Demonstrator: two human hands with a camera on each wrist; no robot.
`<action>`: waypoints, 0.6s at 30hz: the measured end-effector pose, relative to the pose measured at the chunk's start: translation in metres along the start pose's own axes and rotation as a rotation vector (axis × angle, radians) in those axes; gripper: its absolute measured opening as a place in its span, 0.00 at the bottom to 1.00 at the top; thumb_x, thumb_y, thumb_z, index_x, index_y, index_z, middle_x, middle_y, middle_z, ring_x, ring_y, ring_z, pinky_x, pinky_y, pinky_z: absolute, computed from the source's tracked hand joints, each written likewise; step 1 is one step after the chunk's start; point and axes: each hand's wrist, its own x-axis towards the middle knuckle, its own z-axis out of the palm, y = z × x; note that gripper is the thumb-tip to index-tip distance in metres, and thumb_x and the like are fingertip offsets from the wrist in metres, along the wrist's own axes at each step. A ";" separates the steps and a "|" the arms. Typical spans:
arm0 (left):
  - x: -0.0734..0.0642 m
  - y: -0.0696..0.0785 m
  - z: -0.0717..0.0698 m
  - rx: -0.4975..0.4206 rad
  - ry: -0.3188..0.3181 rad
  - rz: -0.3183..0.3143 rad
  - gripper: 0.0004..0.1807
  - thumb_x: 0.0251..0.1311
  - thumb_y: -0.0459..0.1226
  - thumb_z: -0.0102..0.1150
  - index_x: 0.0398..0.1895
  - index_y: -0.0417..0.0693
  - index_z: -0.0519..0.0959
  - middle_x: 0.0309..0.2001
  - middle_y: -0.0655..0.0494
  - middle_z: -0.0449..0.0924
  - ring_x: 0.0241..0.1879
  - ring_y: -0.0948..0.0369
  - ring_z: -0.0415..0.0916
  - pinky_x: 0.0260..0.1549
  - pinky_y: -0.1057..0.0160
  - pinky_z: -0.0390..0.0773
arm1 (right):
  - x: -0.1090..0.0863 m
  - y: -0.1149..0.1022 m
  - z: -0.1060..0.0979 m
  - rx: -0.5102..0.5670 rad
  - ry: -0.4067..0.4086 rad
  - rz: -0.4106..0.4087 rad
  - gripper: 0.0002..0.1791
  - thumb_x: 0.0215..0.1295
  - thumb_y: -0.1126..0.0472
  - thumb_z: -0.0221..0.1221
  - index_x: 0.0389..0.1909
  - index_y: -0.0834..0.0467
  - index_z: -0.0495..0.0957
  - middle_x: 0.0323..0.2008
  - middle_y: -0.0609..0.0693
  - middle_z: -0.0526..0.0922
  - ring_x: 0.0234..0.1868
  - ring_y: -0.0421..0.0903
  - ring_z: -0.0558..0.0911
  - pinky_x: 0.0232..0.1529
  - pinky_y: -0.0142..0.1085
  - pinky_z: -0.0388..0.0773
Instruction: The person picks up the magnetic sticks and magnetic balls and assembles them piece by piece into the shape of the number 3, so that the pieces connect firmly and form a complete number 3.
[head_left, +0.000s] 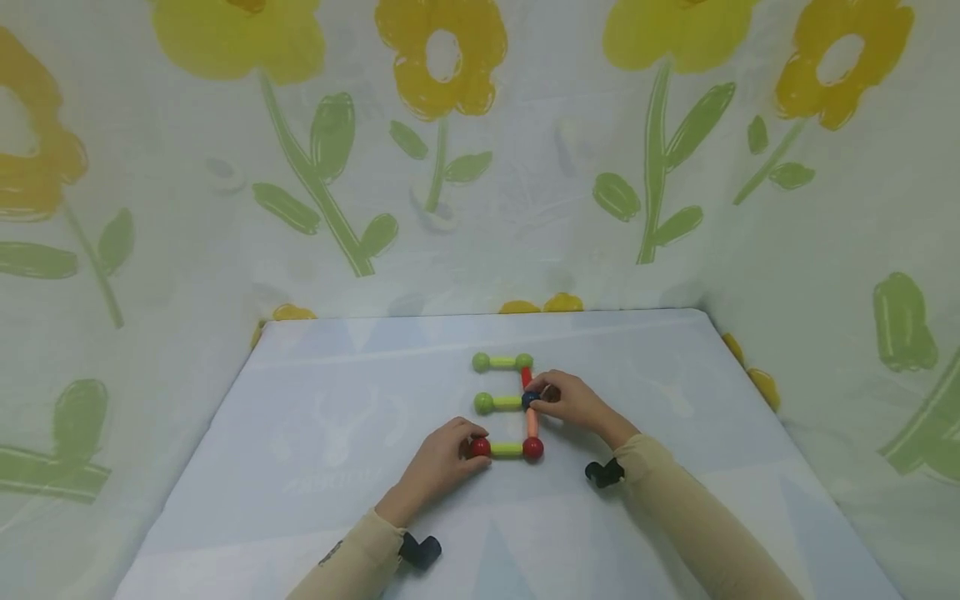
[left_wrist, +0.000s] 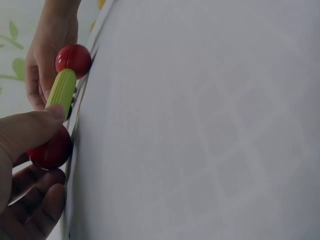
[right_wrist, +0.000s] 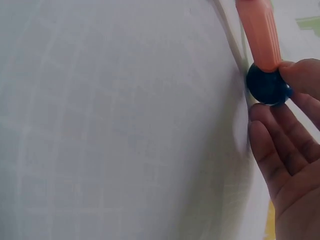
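Balls and rods of a building toy lie joined on the table. My left hand (head_left: 442, 458) holds the near-left red ball (left_wrist: 51, 150) between thumb and fingers, the thumb tip touching the lime rod (left_wrist: 61, 92). That rod runs to a second red ball (head_left: 533, 448). My right hand (head_left: 576, 404) pinches a dark blue ball (right_wrist: 266, 86), from which a salmon rod (head_left: 532, 422) reaches the second red ball. A red rod (head_left: 527, 377) leads from the blue ball toward a green ball (head_left: 524, 361). Two more lime rods point left, ending in green balls (head_left: 481, 362) (head_left: 483, 403).
The white table (head_left: 300, 500) carries a faint pale pattern. Behind it and along its sides hangs a flower-printed curtain (head_left: 525, 208). Black devices (head_left: 420, 552) (head_left: 604, 474) are fixed at both wrists, by the beige sleeves (head_left: 675, 508).
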 end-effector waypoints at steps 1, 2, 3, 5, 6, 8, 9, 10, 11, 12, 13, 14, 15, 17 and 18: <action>0.000 -0.001 0.000 -0.004 0.005 0.001 0.21 0.58 0.44 0.74 0.54 0.52 0.82 0.41 0.64 0.76 0.36 0.67 0.71 0.37 0.67 0.75 | 0.001 0.000 0.001 -0.003 0.000 0.001 0.13 0.66 0.58 0.68 0.49 0.54 0.82 0.44 0.45 0.82 0.42 0.43 0.78 0.44 0.37 0.78; 0.001 -0.001 0.001 -0.007 0.007 -0.001 0.21 0.58 0.44 0.74 0.53 0.52 0.82 0.41 0.65 0.76 0.36 0.67 0.71 0.37 0.67 0.75 | 0.002 0.000 0.002 -0.006 0.001 0.004 0.13 0.66 0.58 0.68 0.49 0.54 0.82 0.45 0.45 0.82 0.42 0.43 0.78 0.44 0.37 0.78; 0.001 -0.001 0.001 -0.010 0.009 -0.001 0.21 0.58 0.44 0.74 0.53 0.51 0.83 0.41 0.64 0.76 0.36 0.66 0.71 0.37 0.66 0.75 | 0.003 0.000 0.002 -0.011 0.002 0.002 0.13 0.66 0.58 0.68 0.50 0.54 0.82 0.44 0.46 0.82 0.42 0.44 0.78 0.45 0.37 0.78; 0.002 -0.002 0.001 -0.017 0.011 -0.008 0.21 0.58 0.44 0.74 0.54 0.51 0.83 0.41 0.64 0.76 0.37 0.66 0.71 0.37 0.66 0.75 | 0.005 0.000 0.004 -0.018 0.005 0.013 0.13 0.67 0.58 0.68 0.50 0.54 0.82 0.44 0.45 0.81 0.42 0.44 0.78 0.45 0.37 0.78; 0.003 -0.002 0.002 -0.017 0.012 -0.007 0.21 0.58 0.44 0.74 0.53 0.51 0.83 0.41 0.64 0.77 0.37 0.66 0.71 0.37 0.66 0.75 | 0.005 -0.001 0.004 -0.016 0.009 0.020 0.13 0.66 0.58 0.68 0.50 0.54 0.82 0.43 0.45 0.81 0.42 0.44 0.78 0.45 0.37 0.78; 0.004 -0.003 0.003 -0.019 0.014 -0.006 0.21 0.58 0.44 0.74 0.53 0.50 0.83 0.41 0.64 0.77 0.37 0.66 0.71 0.38 0.66 0.75 | 0.006 -0.002 0.004 -0.018 0.018 0.029 0.13 0.66 0.58 0.68 0.50 0.54 0.82 0.42 0.45 0.81 0.42 0.44 0.77 0.45 0.37 0.77; 0.005 -0.003 0.003 -0.019 0.016 -0.006 0.21 0.58 0.44 0.74 0.53 0.50 0.83 0.42 0.64 0.77 0.37 0.66 0.71 0.38 0.66 0.75 | 0.007 -0.001 0.005 -0.020 0.022 0.026 0.13 0.66 0.58 0.68 0.50 0.54 0.82 0.42 0.45 0.81 0.41 0.44 0.77 0.45 0.37 0.77; 0.005 -0.003 0.003 -0.020 0.017 -0.007 0.21 0.58 0.45 0.74 0.53 0.50 0.83 0.42 0.64 0.77 0.37 0.66 0.71 0.38 0.65 0.75 | 0.007 -0.001 0.005 -0.019 0.027 0.026 0.13 0.66 0.58 0.68 0.50 0.54 0.82 0.42 0.45 0.81 0.41 0.44 0.77 0.45 0.38 0.77; 0.006 -0.004 0.004 -0.020 0.018 -0.005 0.21 0.58 0.44 0.74 0.53 0.50 0.83 0.42 0.63 0.77 0.37 0.66 0.71 0.38 0.65 0.75 | 0.007 -0.001 0.005 -0.020 0.032 0.022 0.13 0.66 0.58 0.68 0.50 0.54 0.82 0.42 0.45 0.81 0.41 0.44 0.77 0.45 0.38 0.77; 0.006 -0.004 0.004 -0.022 0.019 -0.003 0.21 0.58 0.44 0.74 0.53 0.49 0.83 0.42 0.63 0.78 0.37 0.66 0.71 0.38 0.65 0.75 | 0.008 -0.001 0.005 -0.021 0.036 0.019 0.14 0.66 0.58 0.68 0.50 0.55 0.82 0.43 0.45 0.81 0.41 0.43 0.77 0.45 0.38 0.77; 0.007 -0.004 0.004 -0.024 0.020 -0.005 0.21 0.58 0.44 0.74 0.53 0.50 0.83 0.42 0.63 0.78 0.37 0.66 0.71 0.38 0.65 0.75 | 0.008 -0.001 0.005 -0.021 0.039 0.018 0.14 0.66 0.59 0.68 0.51 0.55 0.82 0.43 0.46 0.81 0.42 0.43 0.78 0.45 0.38 0.77; 0.007 -0.004 0.004 -0.025 0.020 -0.005 0.21 0.58 0.44 0.75 0.53 0.50 0.83 0.42 0.63 0.78 0.37 0.66 0.71 0.38 0.65 0.75 | 0.009 -0.001 0.005 -0.021 0.041 0.017 0.14 0.66 0.59 0.68 0.51 0.55 0.82 0.43 0.46 0.81 0.42 0.43 0.78 0.46 0.38 0.77; 0.007 -0.003 0.004 -0.026 0.020 -0.006 0.21 0.58 0.44 0.75 0.53 0.50 0.83 0.42 0.63 0.78 0.37 0.66 0.71 0.37 0.65 0.75 | 0.009 -0.002 0.005 -0.021 0.044 0.018 0.14 0.66 0.59 0.68 0.51 0.56 0.82 0.44 0.46 0.81 0.42 0.43 0.78 0.46 0.38 0.77; 0.007 -0.003 0.004 -0.027 0.021 -0.006 0.21 0.58 0.44 0.75 0.53 0.49 0.83 0.42 0.62 0.78 0.37 0.66 0.71 0.37 0.65 0.75 | 0.009 -0.002 0.006 -0.022 0.046 0.029 0.14 0.66 0.59 0.68 0.51 0.55 0.82 0.44 0.46 0.81 0.42 0.43 0.78 0.47 0.38 0.77; 0.008 -0.003 0.005 -0.025 0.021 -0.004 0.21 0.58 0.44 0.75 0.53 0.49 0.83 0.42 0.63 0.78 0.36 0.66 0.71 0.37 0.66 0.75 | 0.009 -0.002 0.006 -0.022 0.046 0.033 0.14 0.66 0.59 0.68 0.51 0.55 0.82 0.44 0.46 0.81 0.42 0.43 0.78 0.47 0.38 0.77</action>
